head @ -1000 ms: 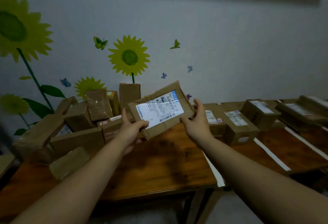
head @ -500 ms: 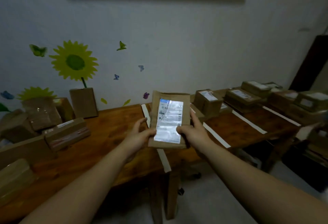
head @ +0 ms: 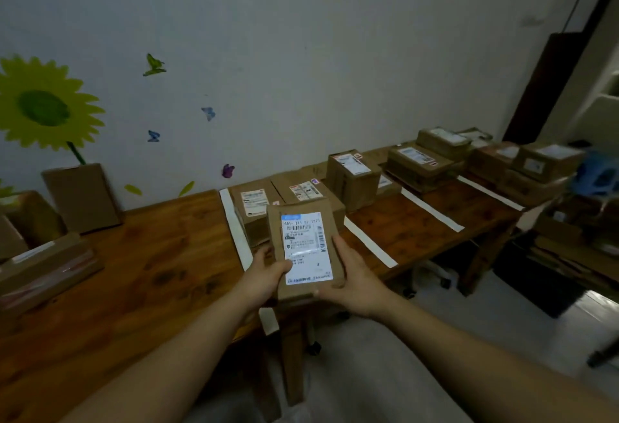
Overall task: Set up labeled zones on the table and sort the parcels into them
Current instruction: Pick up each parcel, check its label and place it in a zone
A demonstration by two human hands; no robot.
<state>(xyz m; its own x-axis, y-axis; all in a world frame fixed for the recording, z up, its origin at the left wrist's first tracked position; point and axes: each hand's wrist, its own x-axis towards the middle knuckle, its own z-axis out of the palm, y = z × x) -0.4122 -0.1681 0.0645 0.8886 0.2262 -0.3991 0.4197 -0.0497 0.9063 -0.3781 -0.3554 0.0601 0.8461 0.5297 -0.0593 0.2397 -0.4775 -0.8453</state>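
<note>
A flat brown parcel point(head: 303, 218) with a white shipping label is held upright in front of me, above the table's front edge. My left hand point(head: 264, 277) grips its left side, thumb across the front. My right hand point(head: 351, 277) grips its right side and lower corner. White tape strips point(head: 234, 226) run across the wooden table point(head: 160, 255) and split it into zones. Sorted boxes sit in the zones behind the held parcel, such as a labeled box point(head: 253, 211) and a taller box point(head: 351, 178).
Unsorted boxes point(head: 47, 265) crowd the table's left end below the sunflower wall sticker. More tape strips point(head: 432, 210) and stacked parcels point(head: 536, 168) fill the right end. Flattened cardboard point(head: 576, 255) lies on the floor at right, beside a dark door frame.
My view has swung right along the table and the parcel has turned from tilted sideways to upright. Both hands have kept hold of it and carried it toward the taped zones.
</note>
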